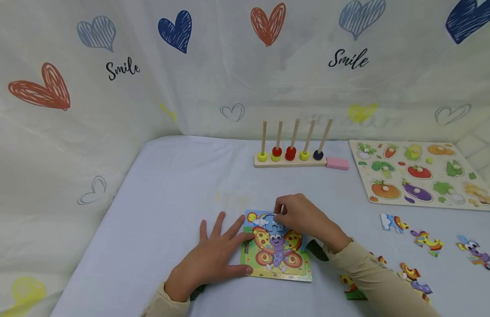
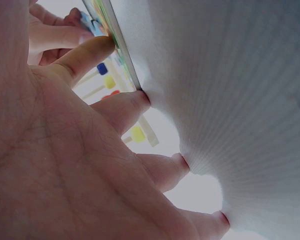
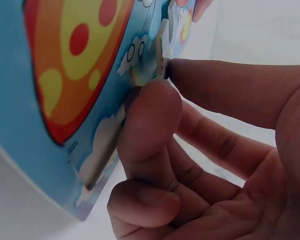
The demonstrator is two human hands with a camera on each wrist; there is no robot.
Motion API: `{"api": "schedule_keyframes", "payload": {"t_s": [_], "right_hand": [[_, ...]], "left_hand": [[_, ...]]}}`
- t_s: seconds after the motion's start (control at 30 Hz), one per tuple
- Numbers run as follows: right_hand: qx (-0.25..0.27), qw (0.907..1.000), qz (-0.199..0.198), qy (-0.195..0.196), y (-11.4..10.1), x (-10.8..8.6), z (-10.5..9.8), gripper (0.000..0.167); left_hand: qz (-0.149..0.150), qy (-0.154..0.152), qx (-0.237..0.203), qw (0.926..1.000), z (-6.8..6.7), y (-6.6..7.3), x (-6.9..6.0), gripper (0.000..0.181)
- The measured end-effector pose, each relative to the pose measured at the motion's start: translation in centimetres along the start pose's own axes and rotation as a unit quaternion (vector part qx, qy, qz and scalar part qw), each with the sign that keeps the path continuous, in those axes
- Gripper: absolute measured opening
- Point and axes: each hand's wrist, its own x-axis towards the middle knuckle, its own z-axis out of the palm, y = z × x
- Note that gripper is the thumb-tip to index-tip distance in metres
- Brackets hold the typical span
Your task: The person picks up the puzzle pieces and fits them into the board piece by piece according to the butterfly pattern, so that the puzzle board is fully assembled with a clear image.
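Using white-clothed table (image 1: 157, 198) as work surface. Keeping veg. board (image 1: 365, 178) far right, prob. out of way. Spreading L hand (image 1: 215, 255) wide, gripping nothing, resting thumb + index on puzzle board (image 1: 280, 276), prob. steadying it front-centre. Curling R hand (image 1: 302, 215) over top edge, pinching small piece (image 3: 163, 45) betw. thumb & index, prob. for fine control. Having loose pcs (image 1: 429, 243) lying right, prob. for easy R reach.

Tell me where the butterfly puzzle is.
In the head view, the butterfly puzzle lies below and slightly right of centre, the left hand at its left edge, the right hand at its upper right.
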Motion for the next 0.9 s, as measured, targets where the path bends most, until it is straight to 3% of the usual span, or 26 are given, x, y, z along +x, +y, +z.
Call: {"api": "schedule_keyframes", "payload": {"t_s": [0.43,0.6,0.7,0.9], "right_hand": [[-0.053,0.9981,0.03,0.003,-1.0,0.0,0.8,0.018],[-0.065,0.9977,0.013,0.009,-1.3,0.2,1.1,0.016],[-0.05,0.9986,0.003,0.017,-0.9,0.1,1.0,0.014],[0.038,0.9968,-0.027,0.065,0.6,-1.0,-0.1,0.011]], "left_hand": [[0.009,0.007,0.005,0.9999,0.1,-0.2,0.0,0.074],[0.011,0.009,0.007,0.9999,0.1,-0.1,-0.1,0.073],[0.012,0.009,0.001,0.9999,0.2,-0.1,-0.1,0.074],[0.004,0.003,0.003,1.0,0.1,0.0,-0.1,0.082]]}}
